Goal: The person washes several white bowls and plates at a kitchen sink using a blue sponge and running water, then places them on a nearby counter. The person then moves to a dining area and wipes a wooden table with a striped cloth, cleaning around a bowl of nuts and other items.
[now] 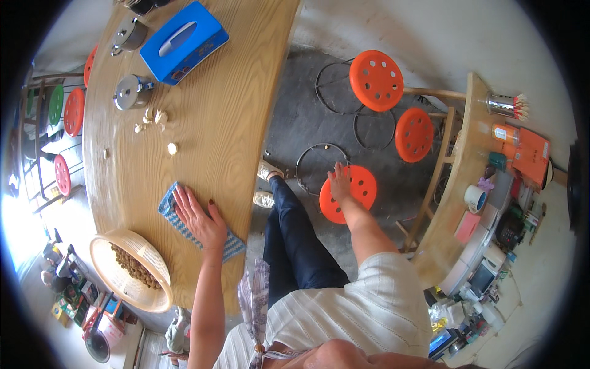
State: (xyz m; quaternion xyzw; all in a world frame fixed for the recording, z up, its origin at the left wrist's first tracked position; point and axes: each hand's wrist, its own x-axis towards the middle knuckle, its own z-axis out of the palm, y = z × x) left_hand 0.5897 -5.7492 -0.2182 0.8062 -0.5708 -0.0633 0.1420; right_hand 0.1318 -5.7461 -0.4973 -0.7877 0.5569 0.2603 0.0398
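My left hand (200, 223) lies flat, palm down, on a folded blue and grey striped cloth (233, 246) on the wooden table (221, 138). Its fingers are stretched out, with the thumb apart. My right hand (340, 182) is stretched out over the edge of a round red-orange stool (361, 189) with holes in its seat. Those fingers are spread and hold nothing; whether they touch the seat I cannot tell. Beyond the cloth on the tabletop are a garlic clove (172, 148) and several garlic pieces (160, 118).
A woven basket (103, 258) of small brown things stands at the table's near left. A blue tissue box (203, 46) and two metal pots (129, 92) sit farther along. More stools (376, 80) stand on the dark floor, before a cluttered side table (442, 235). Another person (176, 336) is at lower left.
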